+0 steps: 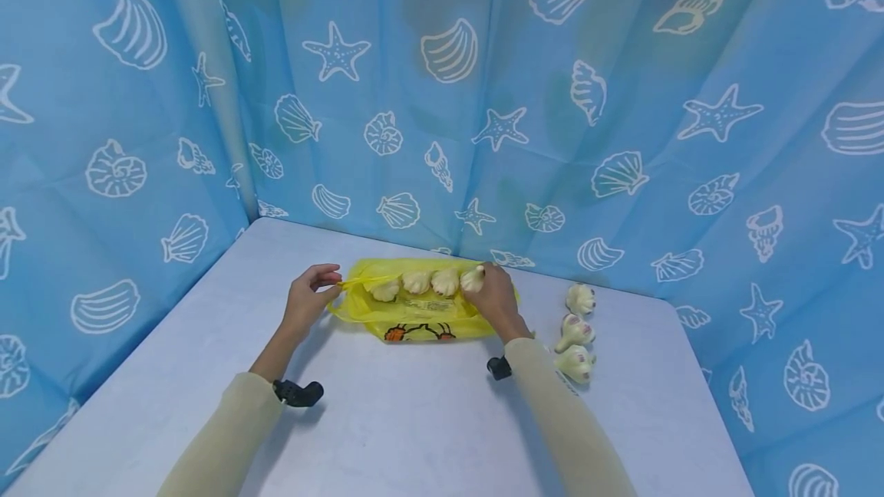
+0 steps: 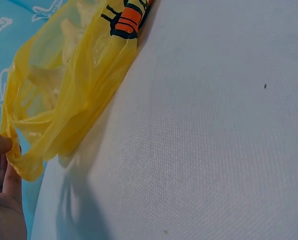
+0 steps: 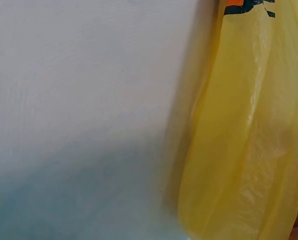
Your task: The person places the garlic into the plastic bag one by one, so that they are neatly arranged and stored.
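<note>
A yellow plastic bag [image 1: 414, 328] with an orange and black print lies on its side at the back of the table, its mouth spread. My left hand [image 1: 311, 301] pinches the bag's handle at its left end; in the left wrist view the thumb [image 2: 1, 144] presses the yellow film. With my right hand [image 1: 496, 301] I hold a garlic bulb [image 1: 473, 279] at the bag's right end. Beside it, other garlic bulbs [image 1: 417, 282] sit in a row in the bag. Yellow film fills the right of the right wrist view, where only slivers of the hand show.
Garlic bulbs [image 1: 580, 299] stand in a column on the white table [image 1: 414, 420], right of my right forearm, which partly covers them. A blue curtain [image 1: 428, 136] with white shell prints hangs behind the table and along its sides.
</note>
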A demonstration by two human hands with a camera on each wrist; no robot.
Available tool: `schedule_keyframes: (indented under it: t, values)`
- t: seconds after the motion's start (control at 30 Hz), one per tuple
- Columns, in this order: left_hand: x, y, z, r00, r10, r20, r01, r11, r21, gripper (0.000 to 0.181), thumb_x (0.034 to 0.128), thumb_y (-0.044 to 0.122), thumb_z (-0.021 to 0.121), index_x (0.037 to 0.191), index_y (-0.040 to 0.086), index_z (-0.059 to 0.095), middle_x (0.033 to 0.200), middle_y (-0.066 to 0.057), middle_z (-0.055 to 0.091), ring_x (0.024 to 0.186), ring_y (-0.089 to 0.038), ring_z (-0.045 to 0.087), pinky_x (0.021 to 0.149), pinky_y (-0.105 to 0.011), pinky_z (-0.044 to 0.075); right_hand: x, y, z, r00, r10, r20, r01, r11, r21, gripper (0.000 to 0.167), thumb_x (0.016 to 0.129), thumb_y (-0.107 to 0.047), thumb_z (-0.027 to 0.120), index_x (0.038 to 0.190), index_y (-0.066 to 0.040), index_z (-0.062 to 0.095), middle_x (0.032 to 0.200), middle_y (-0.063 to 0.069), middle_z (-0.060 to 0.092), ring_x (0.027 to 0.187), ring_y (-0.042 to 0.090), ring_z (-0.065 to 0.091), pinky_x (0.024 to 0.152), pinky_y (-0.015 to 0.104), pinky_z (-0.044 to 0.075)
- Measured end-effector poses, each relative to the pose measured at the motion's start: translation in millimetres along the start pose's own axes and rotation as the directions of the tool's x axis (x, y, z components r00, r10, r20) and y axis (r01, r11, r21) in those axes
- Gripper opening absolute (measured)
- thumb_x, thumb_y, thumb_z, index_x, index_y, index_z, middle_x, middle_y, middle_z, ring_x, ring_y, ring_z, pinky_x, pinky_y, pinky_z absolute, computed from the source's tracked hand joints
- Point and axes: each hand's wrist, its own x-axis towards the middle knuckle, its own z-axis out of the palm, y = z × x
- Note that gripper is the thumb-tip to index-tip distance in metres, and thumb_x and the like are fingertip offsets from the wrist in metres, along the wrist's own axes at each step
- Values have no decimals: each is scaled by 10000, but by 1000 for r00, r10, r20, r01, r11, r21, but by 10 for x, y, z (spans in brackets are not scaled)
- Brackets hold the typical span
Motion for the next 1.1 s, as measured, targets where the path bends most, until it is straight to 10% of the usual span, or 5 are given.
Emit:
schedule_keyframes:
  t: [0.37,0.73,1.1]
  values:
    - [14,-22,-16,1000,18,-10,-18,1000,7,406,897,49,647,1294,99,576,1137,-93,624,1104,-248,566,1028,-395,448,16,25,58,999,29,29,-29,999,-16,689,801,-226,802,1345,58,488,1258,215,564,1144,347,549,980,459,477]
    - [262,-479,40,998,64,-28,-62,995,73,384,896,101,676,1254,208,591,1091,26,638,1052,-146,596,985,-373,487,30,38,90,999,40,30,-40,999,-2,719,800,-241,802,1357,69,471,1257,229,541,1141,359,535,981,465,473]
    - [40,-107,-18,999,42,-18,-41,999,29,382,911,86,635,1284,140,575,1129,-50,625,1094,-214,576,1011,-376,464,35,34,48,1000,22,0,-22,1000,15,743,801,-262,794,1378,57,452,1312,227,517,1195,370,499,1009,479,447]
